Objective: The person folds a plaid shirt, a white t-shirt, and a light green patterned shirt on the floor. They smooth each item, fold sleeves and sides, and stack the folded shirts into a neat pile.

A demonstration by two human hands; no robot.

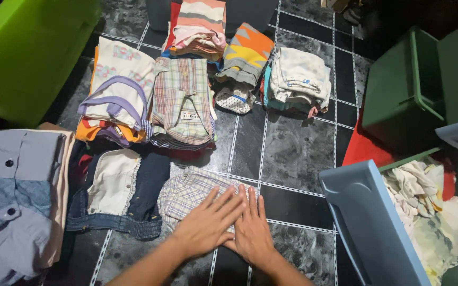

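My left hand [208, 222] and my right hand [251, 230] lie flat side by side, fingers spread, pressing on a small folded plaid garment [186, 193] on the dark tiled floor. The left hand partly overlaps the right. Neither hand grips anything. To the left of the plaid piece lies a folded denim item with a cream ruffled top [115, 193].
Folded stacks fill the floor beyond: a plaid shirt [182, 103], a white and purple pile [115, 95], striped clothes [200, 26], an orange-grey piece [245, 53], white clothes [299, 77]. Blue shirts [14, 196] lie left. A blue basket [369, 228] of unfolded laundry stands right, green bins [414, 90] behind, and a bright green tub [27, 53] upper left.
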